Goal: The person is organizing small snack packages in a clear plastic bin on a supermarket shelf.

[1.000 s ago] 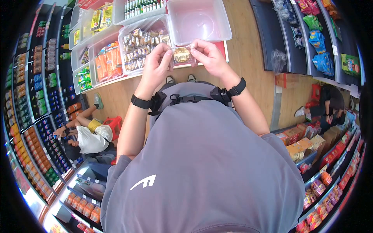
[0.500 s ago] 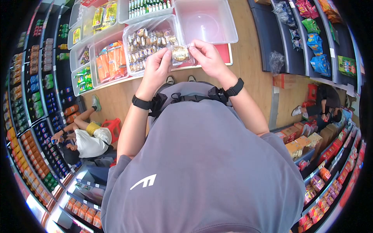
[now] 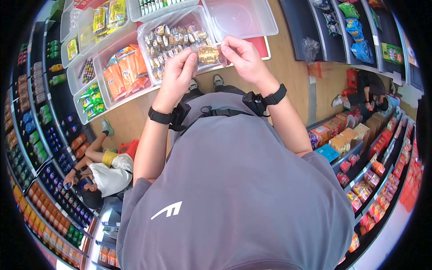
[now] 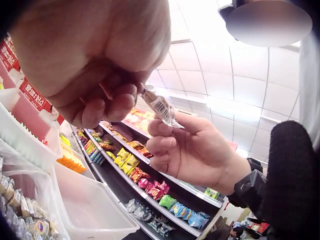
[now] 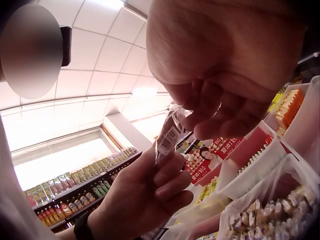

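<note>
Shop shelving (image 3: pixel 294 31) rings the scene. Left hand (image 3: pixel 180 72) and right hand (image 3: pixel 243 57) form the grip, pinching a wrapped snack (image 3: pixel 208 55) by opposite ends, presumably leaving its face uncovered. Just beyond the grip, a lined bin (image 3: pixel 180 19) keeps similar packets (image 3: pixel 175 39) together; beyond the right hand sits another bin (image 3: pixel 236 20).

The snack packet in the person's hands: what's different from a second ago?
The clear-wrapped snack packet moved slightly up in the head view, along with the left-hand grip and right-hand grip. The view turned a little too, so the plastic tub at upper right looks more tilted. Nothing was newly grabbed or let go; both ends stay pinched.
</note>
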{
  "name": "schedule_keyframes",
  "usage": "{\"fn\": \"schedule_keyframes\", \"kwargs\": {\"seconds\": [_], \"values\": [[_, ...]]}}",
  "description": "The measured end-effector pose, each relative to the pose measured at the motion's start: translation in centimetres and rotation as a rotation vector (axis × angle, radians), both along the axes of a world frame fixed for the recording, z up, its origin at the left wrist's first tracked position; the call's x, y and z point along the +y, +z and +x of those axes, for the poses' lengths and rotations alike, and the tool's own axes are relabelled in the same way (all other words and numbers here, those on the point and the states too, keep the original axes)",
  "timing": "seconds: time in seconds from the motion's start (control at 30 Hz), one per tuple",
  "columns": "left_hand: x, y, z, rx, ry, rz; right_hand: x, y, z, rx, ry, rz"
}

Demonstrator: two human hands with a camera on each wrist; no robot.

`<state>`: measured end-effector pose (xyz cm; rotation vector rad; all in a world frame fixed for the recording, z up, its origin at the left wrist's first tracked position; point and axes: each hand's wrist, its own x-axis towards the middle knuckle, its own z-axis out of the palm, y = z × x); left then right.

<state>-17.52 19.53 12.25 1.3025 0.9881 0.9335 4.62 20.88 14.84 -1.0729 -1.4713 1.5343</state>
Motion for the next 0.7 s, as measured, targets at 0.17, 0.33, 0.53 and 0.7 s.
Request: {"fn": "schedule_keyframes", "kwargs": {"seconds": [0.17,0.33,0.53,0.7], "values": [[0.3,-1.0,-2.2,-0.068,-0.057,-0.040,-0.2,-0.5,-1.8,0.003,0.015,-0.064],[0.2,-0.5,-3.9,-0.126,-0.096,-0.102,-0.8,-0.2,-3.5,0.034,0.019,-0.114],[-0.1,-0.2,-5.9,-0.251,-0.124,-0.222,-1.6,0.1,-5.9,0.023,-0.047,-0.138],[-0.1,-0.1,-6.9,-0.272,-0.139,-0.250,-1.6,-0.4,-6.5,0.044,-0.016,-0.147]]}}
